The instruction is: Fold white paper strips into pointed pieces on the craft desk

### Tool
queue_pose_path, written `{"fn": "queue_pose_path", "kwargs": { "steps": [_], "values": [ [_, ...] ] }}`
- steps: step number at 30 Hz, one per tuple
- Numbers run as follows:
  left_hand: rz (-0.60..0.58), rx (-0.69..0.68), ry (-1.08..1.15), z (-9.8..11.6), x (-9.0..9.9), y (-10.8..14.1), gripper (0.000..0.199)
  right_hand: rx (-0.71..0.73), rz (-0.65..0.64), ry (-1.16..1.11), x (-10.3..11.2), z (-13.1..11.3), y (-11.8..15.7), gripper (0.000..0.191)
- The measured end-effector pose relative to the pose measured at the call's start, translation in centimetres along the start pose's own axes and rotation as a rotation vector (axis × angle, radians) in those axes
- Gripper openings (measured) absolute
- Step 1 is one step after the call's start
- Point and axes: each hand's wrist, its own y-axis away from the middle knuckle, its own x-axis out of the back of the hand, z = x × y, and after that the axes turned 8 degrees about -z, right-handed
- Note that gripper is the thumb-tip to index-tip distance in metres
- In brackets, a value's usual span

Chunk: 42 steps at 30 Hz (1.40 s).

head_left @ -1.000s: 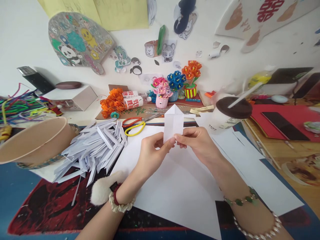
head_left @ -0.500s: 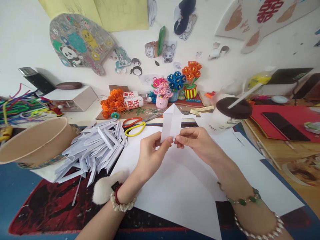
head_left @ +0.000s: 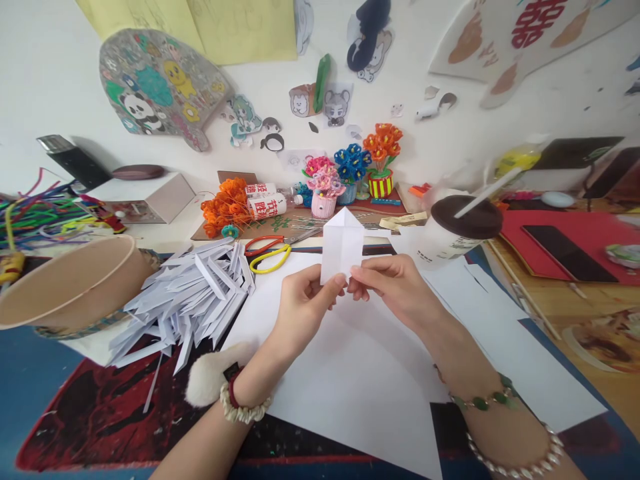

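Folded paper (head_left: 343, 250), held upright above the work area, one face toward the wearer. In descending order of size: the tabletop (head_left: 30, 373), blue at its left edge, carries a red and black mat (head_left: 100, 427). Over the mat lies a large white sheet (head_left: 360, 387), directly beneath the raised piece. To its left is a heap of narrow paper strips (head_left: 190, 293), with a beige bowl (head_left: 115, 287) just beside it. A lidded cup (head_left: 445, 247) stands beyond the right hand (head_left: 395, 283). Each hand pinches the folded paper near its lower edge: the left hand (head_left: 303, 300) with its thumb in front, the right hand with its thumb at the lower right corner (the fingertips behind are partly hidden). Scissors (head_left: 287, 250) lie behind the left hand, touched by neither. Smallest are the folds: a peaked top and a faint vertical crease. The step in hand appears to be creasing; the next move would seem to call for aligned edges and firm thumb pressure along the fold.
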Motion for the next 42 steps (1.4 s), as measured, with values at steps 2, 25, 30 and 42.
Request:
{"fn": "queue_pose_path", "kwargs": {
  "steps": [2, 25, 30, 42],
  "values": [
    [-0.001, -0.013, 0.017, 0.04, 0.05, -0.02, 0.025, 0.008, -0.023, 0.001, 0.11, -0.09, 0.05, 0.023],
    [-0.016, 0.027, 0.057, -0.56, 0.16, -0.29, 0.026, -0.032, -0.066, 0.119, 0.19, -0.30, -0.04, 0.016],
    [-0.029, 0.016, 0.053, -0.32, 0.27, -0.36, 0.026, -0.021, -0.150, 0.097, -0.10, -0.39, -0.18, 0.014],
    [-0.076, 0.038, -0.203, -0.49, 0.76, -0.49, 0.033, -0.066, -0.028, 0.055, -0.08, 0.03, -0.14, 0.025]
  ]
}}
